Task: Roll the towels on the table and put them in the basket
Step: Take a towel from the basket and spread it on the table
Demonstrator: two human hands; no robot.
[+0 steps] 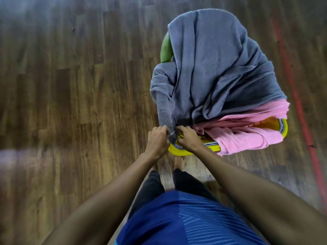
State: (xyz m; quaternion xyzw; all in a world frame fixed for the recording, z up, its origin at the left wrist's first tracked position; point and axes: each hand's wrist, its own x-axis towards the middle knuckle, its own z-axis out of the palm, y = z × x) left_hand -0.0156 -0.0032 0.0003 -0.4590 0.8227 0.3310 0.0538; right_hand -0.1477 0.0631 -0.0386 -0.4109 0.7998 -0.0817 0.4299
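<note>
We see both hands at the near corner of the grey towel (pixel 217 64). The left hand (pixel 157 140) and the right hand (pixel 188 138) each pinch its hanging corner with curled fingers, knuckles almost meeting. The grey towel drapes over a pink towel (pixel 247 131), both heaped on the yellow-rimmed table (pixel 178 151) (its top mostly hidden). A green object (pixel 166 50) peeks out behind the heap; we cannot tell what it is. Wooden floor (pixel 70 85) lies all round.

Brown wood-plank floor (pixel 70 103); red strip (pixel 298 103), perhaps tape, along right side; blue patterned shirt (pixel 177 218), black trousers (pixel 152 188).
</note>
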